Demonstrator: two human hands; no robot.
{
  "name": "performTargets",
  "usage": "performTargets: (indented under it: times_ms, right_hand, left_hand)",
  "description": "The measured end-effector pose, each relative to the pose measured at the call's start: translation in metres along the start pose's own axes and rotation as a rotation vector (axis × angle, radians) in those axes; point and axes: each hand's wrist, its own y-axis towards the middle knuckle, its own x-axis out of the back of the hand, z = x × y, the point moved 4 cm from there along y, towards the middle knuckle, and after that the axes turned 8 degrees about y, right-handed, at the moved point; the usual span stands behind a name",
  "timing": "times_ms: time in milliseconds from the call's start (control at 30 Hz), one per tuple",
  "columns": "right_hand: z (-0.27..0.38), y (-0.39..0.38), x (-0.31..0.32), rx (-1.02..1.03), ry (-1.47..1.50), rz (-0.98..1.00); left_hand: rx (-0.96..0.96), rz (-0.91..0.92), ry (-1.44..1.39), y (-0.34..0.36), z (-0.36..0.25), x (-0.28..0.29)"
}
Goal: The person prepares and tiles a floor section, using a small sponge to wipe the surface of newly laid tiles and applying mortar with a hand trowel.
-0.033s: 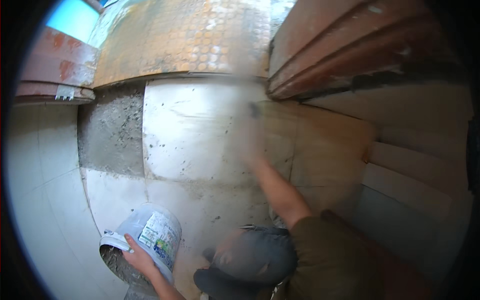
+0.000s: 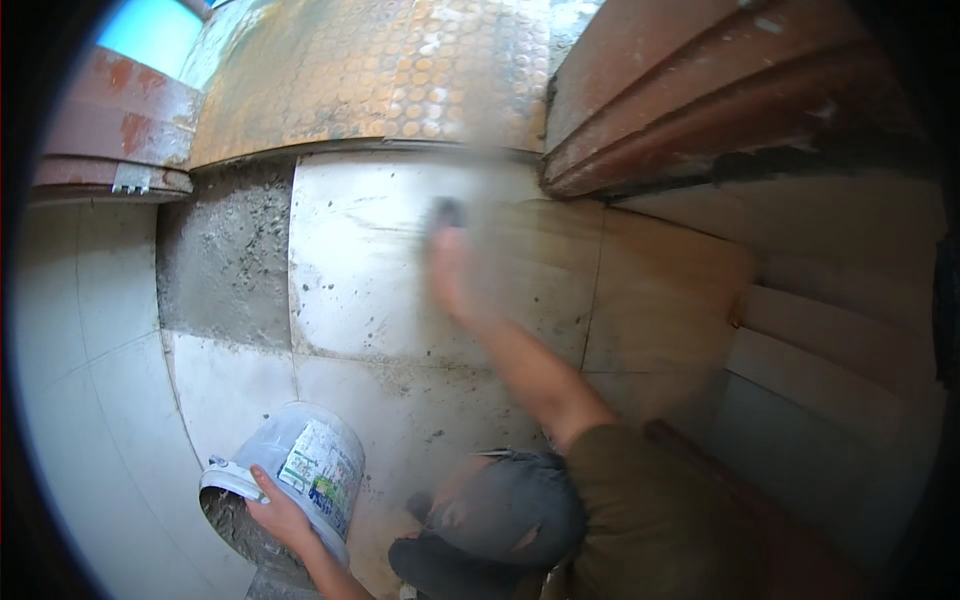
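Note:
My left hand [image 2: 282,520] grips the rim of a white plastic bucket [image 2: 345,450] with a printed label. The bucket lies tipped, its mouth toward the lower left, and wet grey mortar [image 2: 238,525] shows inside. My right arm reaches forward over a large white floor tile [image 2: 350,260] spotted with grey crumbs. Motion blurs my right hand [image 2: 450,270], which appears closed around a small dark object [image 2: 447,212] whose kind I cannot make out. Left of that tile, a rough bed of grey mortar [image 2: 225,255] fills a space without a tile.
At the far side a worn, studded orange-brown sheet [image 2: 350,80] borders the tiles. Reddish-brown frames stand at the left [image 2: 115,180] and right [image 2: 700,100]. Pale steps [image 2: 820,350] rise on the right. My knee in torn grey trousers [image 2: 500,520] is close to the bucket.
My right hand has swept left over the white tile with the dark object. My left hand and the bucket have stayed in place.

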Motion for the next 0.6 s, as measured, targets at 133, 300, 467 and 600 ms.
performTargets:
  times_ms: [133, 300, 467, 600]
  right_hand:
    - [0.169, 0.019, -0.078, 0.48, 0.246, 0.073]
    - [-0.034, -0.06, 0.043, 0.247, 0.311, -0.079]
    - [-0.17, -0.177, 0.066, -0.226, -0.021, -0.219]
    - [-0.022, -0.116, -0.078, 0.276, -0.029, 0.258]
  left_hand:
    - [0.073, 0.078, -0.048, -0.005, -0.011, -0.007]
    - [0.085, 0.011, -0.018, -0.004, -0.01, 0.012]
    - [0.086, -0.017, -0.029, -0.002, -0.004, 0.014]
    - [0.026, -0.026, 0.046, -0.003, -0.024, 0.012]
